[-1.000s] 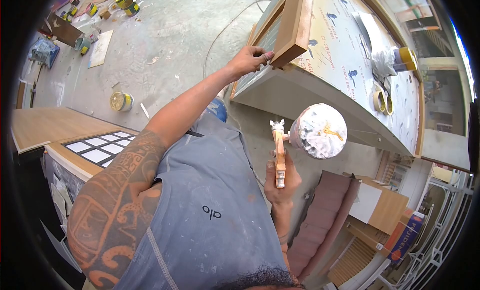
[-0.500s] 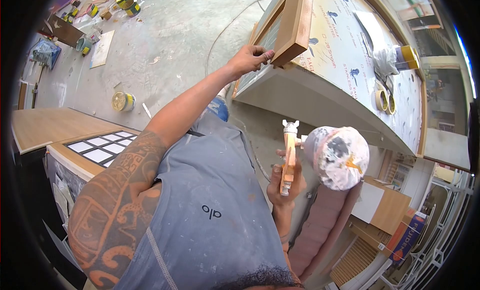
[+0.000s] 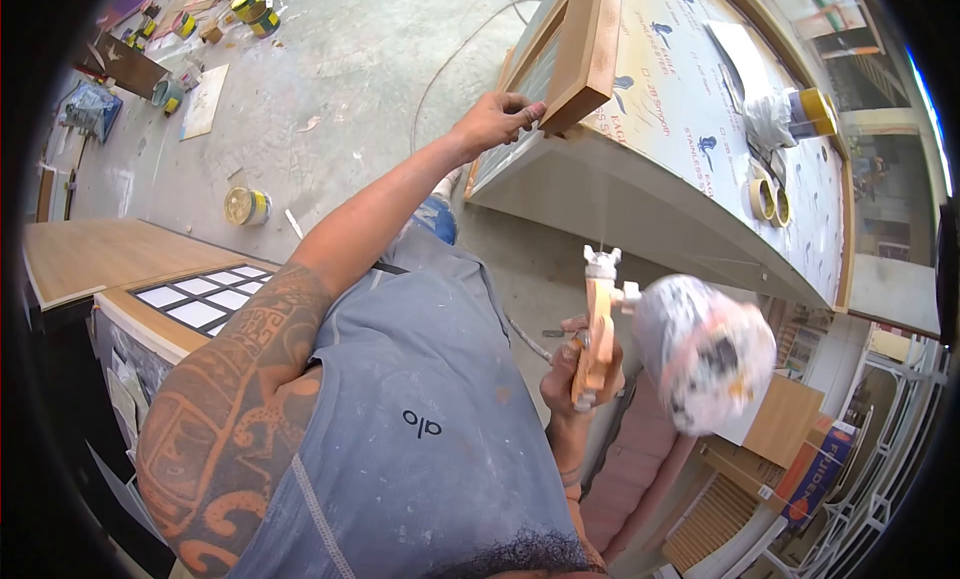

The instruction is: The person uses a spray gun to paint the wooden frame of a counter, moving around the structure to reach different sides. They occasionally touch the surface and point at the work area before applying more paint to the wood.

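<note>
My left hand (image 3: 493, 126) reaches forward and pinches the lower corner of a wooden frame (image 3: 585, 74), which has a glazed-looking opening and stands at the edge of a film-covered panel (image 3: 680, 109). In my right hand (image 3: 582, 377) is an orange spray gun (image 3: 598, 329), its white-capped nozzle pointing forward. A faint mist rises from that nozzle toward the pale underside (image 3: 570, 189) of the panel's structure. The gun's paint-smeared cup (image 3: 705, 354) sticks out to the right, slightly blurred. A hose (image 3: 525, 337) passes near my right hand.
Tape rolls (image 3: 770, 201) and a wrapped can (image 3: 805, 116) rest on the panel. An open can (image 3: 245, 206) stands on the concrete floor, with several more cans (image 3: 255, 14) further off. A wooden board with a grid (image 3: 205, 297) lies left. Boxes (image 3: 815, 469) and metal racking are at right.
My right hand and the spray gun have shifted to the right, the cup swinging right and down. Mist now shows at the nozzle. The left hand stays on the frame.
</note>
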{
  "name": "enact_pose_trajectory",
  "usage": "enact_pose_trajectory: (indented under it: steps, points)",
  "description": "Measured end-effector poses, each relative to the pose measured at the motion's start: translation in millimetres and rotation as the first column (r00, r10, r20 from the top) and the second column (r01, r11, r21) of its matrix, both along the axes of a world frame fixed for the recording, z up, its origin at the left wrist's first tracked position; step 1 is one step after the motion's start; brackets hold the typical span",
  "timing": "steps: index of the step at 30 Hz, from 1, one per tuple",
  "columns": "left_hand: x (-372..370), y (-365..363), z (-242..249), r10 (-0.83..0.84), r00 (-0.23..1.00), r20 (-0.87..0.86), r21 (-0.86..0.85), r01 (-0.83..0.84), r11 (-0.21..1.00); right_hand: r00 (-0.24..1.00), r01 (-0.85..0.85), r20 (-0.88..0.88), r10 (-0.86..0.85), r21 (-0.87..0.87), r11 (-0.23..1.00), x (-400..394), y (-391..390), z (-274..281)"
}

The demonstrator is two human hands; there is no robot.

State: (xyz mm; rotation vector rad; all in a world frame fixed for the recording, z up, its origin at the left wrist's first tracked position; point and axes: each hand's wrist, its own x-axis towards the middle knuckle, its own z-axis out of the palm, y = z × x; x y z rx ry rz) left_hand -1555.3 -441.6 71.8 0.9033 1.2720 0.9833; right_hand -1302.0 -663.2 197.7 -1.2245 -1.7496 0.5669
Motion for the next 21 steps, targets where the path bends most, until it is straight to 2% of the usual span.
enact_pose_trajectory:
  steps: [1,2,4,5,7,10,12,13,14,16,17,18,19,20,21]
  points:
    - [0,0,-1,-0.003,1.000,0.003,0.003,0.003,1.000,0.998,0.013,-0.054,-0.012,0.020,1.000,1,-3,-1]
    - [0,1,-1,-0.006,1.000,-0.005,0.002,0.006,1.000,0.999,0.043,-0.028,-0.047,-0.108,0.993,3,-7,4]
    - [0,1,0,-0.012,1.000,-0.023,0.000,0.012,1.000,0.997,0.051,-0.051,-0.060,-0.164,0.985,2,-10,12]
    - [-1,2,0,-0.004,1.000,-0.029,-0.008,0.004,1.000,0.985,0.104,-0.125,-0.117,-0.110,0.989,-1,-12,4]
    - [1,2,1,0.002,0.999,-0.038,-0.018,-0.003,1.000,0.981,0.065,-0.172,-0.089,-0.143,0.988,8,-18,-1]
    - [-1,1,-8,0.020,0.991,-0.132,-0.007,-0.022,1.000,0.994,-0.013,-0.111,-0.003,-0.148,0.989,24,-18,-17]
    - [0,3,-10,0.016,0.994,-0.106,0.032,-0.012,0.999,0.997,0.004,-0.073,-0.010,-0.076,0.997,27,-9,-13]
    - [-6,3,-24,0.045,0.997,-0.064,0.066,-0.041,0.997,0.995,0.031,-0.089,-0.035,-0.052,0.998,27,-4,-7]
    - [-16,5,-36,0.046,0.998,-0.038,-0.022,-0.047,0.999,0.990,0.069,-0.120,-0.074,-0.041,0.997,27,-1,-3]
    - [-29,2,-48,0.092,0.996,-0.004,-0.042,-0.092,0.995,0.930,0.171,-0.319,-0.184,-0.068,0.983,25,2,2]
    - [-41,-4,-56,0.080,0.997,0.007,-0.075,-0.080,0.994,0.917,0.248,-0.304,-0.257,-0.068,0.966,26,-2,8]
    - [-53,-11,-70,0.032,0.997,-0.064,-0.048,-0.035,0.998,0.902,0.307,-0.296,-0.314,-0.069,0.949,31,-3,8]
    - [-66,-13,-96,0.000,0.992,-0.126,-0.119,-0.016,0.993,0.887,0.355,-0.290,-0.360,-0.072,0.932,38,-4,6]
    - [-68,-22,-100,-0.031,0.984,-0.176,-0.190,-0.003,0.982,0.851,0.373,-0.351,-0.390,-0.118,0.920,46,-7,-5]
    - [-82,-28,-127,-0.146,0.959,-0.243,-0.287,0.073,0.955,0.779,0.438,-0.406,-0.478,-0.194,0.878,49,-6,8]
